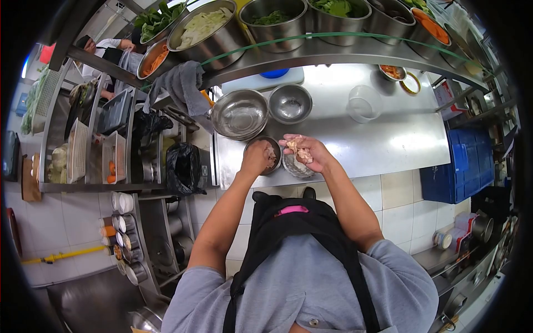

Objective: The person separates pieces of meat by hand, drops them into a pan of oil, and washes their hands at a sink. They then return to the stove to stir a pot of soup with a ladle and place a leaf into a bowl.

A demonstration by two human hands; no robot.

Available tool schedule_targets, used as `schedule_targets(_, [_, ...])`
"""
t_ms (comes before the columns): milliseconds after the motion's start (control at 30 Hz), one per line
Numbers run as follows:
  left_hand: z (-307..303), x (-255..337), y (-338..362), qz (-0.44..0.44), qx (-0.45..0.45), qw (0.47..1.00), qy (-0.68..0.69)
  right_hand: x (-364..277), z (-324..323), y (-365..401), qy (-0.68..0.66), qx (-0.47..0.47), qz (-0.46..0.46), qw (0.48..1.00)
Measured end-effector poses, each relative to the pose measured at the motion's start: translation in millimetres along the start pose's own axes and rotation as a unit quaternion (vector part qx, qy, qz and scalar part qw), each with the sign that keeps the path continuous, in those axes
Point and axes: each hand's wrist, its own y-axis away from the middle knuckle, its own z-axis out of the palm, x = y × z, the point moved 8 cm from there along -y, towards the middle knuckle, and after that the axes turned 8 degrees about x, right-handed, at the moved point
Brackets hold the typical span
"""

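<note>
My left hand [257, 157] reaches into a dark metal bowl [271, 144] near the table's front edge, its fingers at some pale, pinkish pieces [270, 154]; its fingertips are hard to make out. Palm up, my right hand [312, 154] holds several pale pink and orange chunks [300, 151] above a metal bowl [297, 168] with whitish contents. Those two bowls stand side by side. Behind them are a wide shallow metal bowl [239, 114] and an empty-looking round metal bowl [290, 104].
Steel pans of cut vegetables [206, 29] line the shelf [294, 55] above the steel table [400, 139]. A clear container [365, 104] and a small bowl of orange pieces [392, 72] stand at the right. A grey cloth [177, 89] hangs left. Another person [105, 53] stands far left.
</note>
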Motion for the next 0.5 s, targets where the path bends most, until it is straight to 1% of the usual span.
schedule_targets(33, [-1,2,0,0.000,0.000,1.000,0.000,0,3,1,0.011,-0.023,-0.005,1.000])
schedule_targets(67, [0,-1,0,-0.025,-0.017,1.000,-0.001,1,3,1,0.011,-0.023,-0.005,1.000])
schedule_targets(100, [-1,0,1,-0.050,-0.033,0.998,-0.002,1,4,0,0.021,-0.007,-0.009,1.000])
schedule_targets(133, [-6,4,1,-0.050,-0.032,0.998,-0.002,1,4,0,0.031,0.008,-0.014,0.999])
schedule_targets(200, [-25,24,3,0.006,0.030,0.999,-0.041,1,5,-1,0.043,0.003,-0.017,0.999])
schedule_targets(233, [-36,40,2,0.007,0.029,0.999,-0.041,2,5,-1,0.054,0.000,-0.020,0.998])
schedule_targets(267, [-55,69,1,0.030,0.058,0.996,0.062,2,7,1,0.053,0.001,-0.021,0.998])
schedule_targets(300, [-72,91,1,0.052,0.087,0.981,0.166,2,13,3,0.066,-0.001,-0.032,0.997])
schedule_targets(333, [-79,102,2,0.050,0.086,0.981,0.166,2,17,4,0.081,-0.005,-0.043,0.996])
schedule_targets(367, [-79,119,4,0.099,0.033,0.984,0.145,4,15,3,0.082,-0.006,-0.040,0.996])
schedule_targets(400, [-75,130,8,0.147,-0.018,0.981,0.122,11,12,-1,0.170,-0.018,-0.005,0.985])
schedule_targets(433, [-66,120,8,0.161,-0.009,0.982,0.096,16,18,0,0.257,-0.030,0.028,0.965])
schedule_targets(467, [-59,107,6,0.161,-0.006,0.983,0.094,15,25,2,0.259,-0.032,0.027,0.965])
schedule_targets(500, [-58,96,2,0.138,-0.003,0.986,0.096,5,43,13,0.248,-0.004,0.024,0.968])
